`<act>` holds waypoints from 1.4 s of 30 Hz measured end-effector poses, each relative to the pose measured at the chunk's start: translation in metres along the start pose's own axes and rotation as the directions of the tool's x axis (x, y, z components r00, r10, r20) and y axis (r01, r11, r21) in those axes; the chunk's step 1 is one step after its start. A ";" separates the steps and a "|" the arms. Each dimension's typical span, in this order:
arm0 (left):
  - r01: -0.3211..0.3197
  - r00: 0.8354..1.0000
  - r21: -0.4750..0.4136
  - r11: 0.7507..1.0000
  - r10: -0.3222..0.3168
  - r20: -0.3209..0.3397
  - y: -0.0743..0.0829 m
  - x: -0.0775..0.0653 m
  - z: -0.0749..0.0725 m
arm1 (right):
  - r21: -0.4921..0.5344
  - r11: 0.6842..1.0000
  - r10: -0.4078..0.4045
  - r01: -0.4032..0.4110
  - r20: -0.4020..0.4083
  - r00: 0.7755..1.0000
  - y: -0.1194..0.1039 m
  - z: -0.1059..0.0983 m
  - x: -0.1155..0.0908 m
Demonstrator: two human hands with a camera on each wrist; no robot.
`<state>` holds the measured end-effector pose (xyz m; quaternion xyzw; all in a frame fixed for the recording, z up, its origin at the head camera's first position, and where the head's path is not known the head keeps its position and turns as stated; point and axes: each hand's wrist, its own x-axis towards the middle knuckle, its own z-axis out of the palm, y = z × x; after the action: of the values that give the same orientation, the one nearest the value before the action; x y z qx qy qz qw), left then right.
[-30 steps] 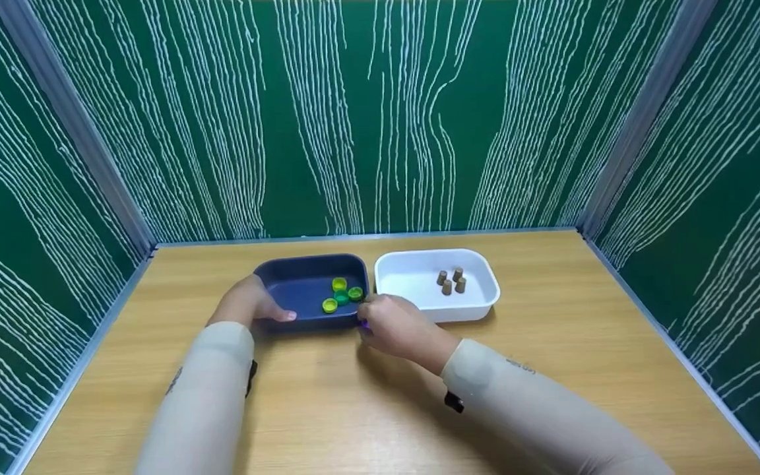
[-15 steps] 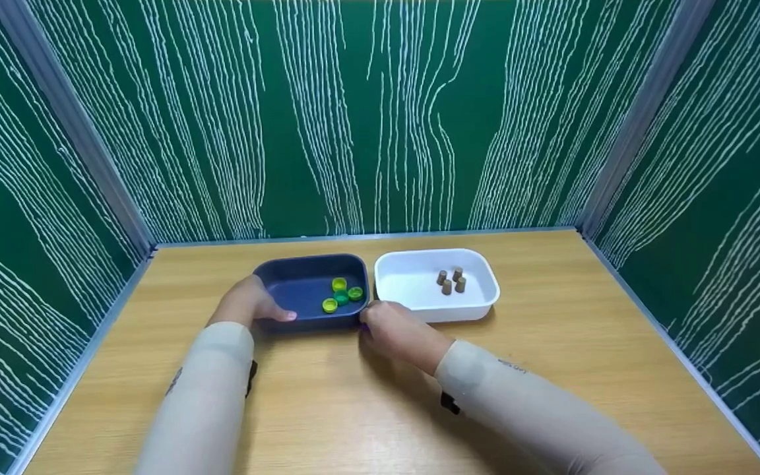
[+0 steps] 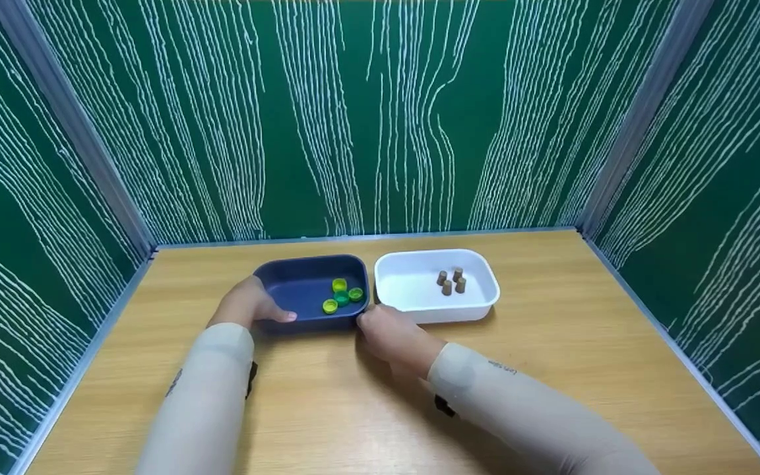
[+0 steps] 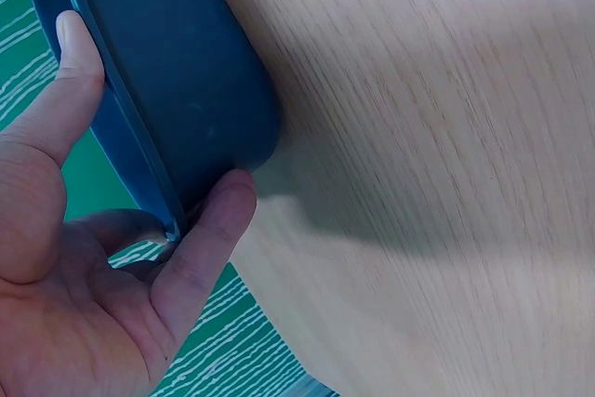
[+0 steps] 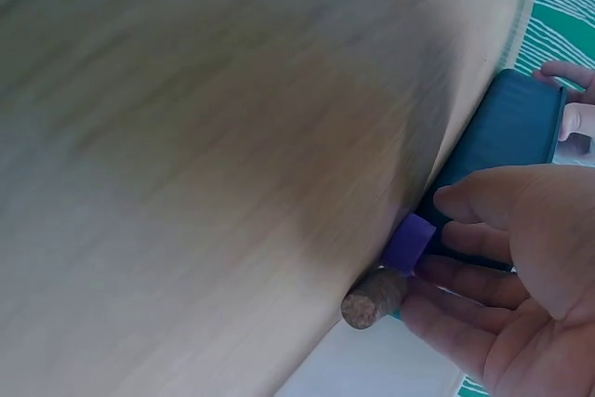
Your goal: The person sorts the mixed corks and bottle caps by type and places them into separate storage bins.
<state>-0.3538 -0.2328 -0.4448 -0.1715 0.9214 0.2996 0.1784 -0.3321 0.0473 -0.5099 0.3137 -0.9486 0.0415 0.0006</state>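
Observation:
My left hand (image 3: 248, 303) grips the left end of a dark blue tray (image 3: 294, 264), its thumb over the near rim and its fingers around the end wall. Green and yellow bottle caps (image 3: 330, 306) lie inside that tray. Near the tray's right front corner, my right hand (image 3: 396, 336) is low with curled fingers. In the right wrist view, a purple bottle cap (image 5: 409, 244) and a brown cork (image 5: 375, 297) sit side by side at its fingertips. From the head view both are hidden behind the hand.
A white tray (image 3: 406, 310) stands just right of the blue one and holds several brown corks (image 3: 446, 287). Both trays stand on a wooden table (image 3: 327, 402). Green walls (image 3: 367, 132) with white wavy lines enclose the table at the back and sides.
My right hand has shifted slightly toward me and down, and the purple cap seen beside it earlier is now hidden in the head view. The left hand and both trays stay put.

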 end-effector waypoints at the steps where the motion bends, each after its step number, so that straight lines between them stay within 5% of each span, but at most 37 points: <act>1: 0.002 1.000 -0.003 1.000 -0.002 -0.001 0.000 0.000 0.000 | 0.002 1.000 0.006 -0.006 0.008 1.000 0.000 0.000 0.000; 10: 0.004 1.000 -0.008 1.000 -0.004 0.004 0.001 -0.003 -0.002 | -0.031 0.998 -0.058 0.057 -0.021 0.998 -0.004 -0.004 -0.004; 20: -0.002 1.000 -0.032 0.999 0.003 0.009 0.001 -0.010 -0.003 | 0.018 1.000 -0.017 0.017 0.003 1.000 -0.010 -0.006 -0.002; 28: 0.001 1.000 -0.028 1.000 -0.001 0.010 0.000 0.000 -0.001 | -0.019 0.994 -0.113 0.111 -0.125 0.986 -0.006 -0.001 -0.004; 42: -0.002 1.000 -0.023 1.000 0.002 0.002 0.000 0.000 -0.002 | 0.219 0.975 0.024 -0.039 0.071 0.997 -0.013 -0.029 -0.003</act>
<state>-0.3547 -0.2341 -0.4430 -0.1723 0.9180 0.3104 0.1768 -0.3229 0.0413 -0.4799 0.2980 -0.9425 0.1354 -0.0671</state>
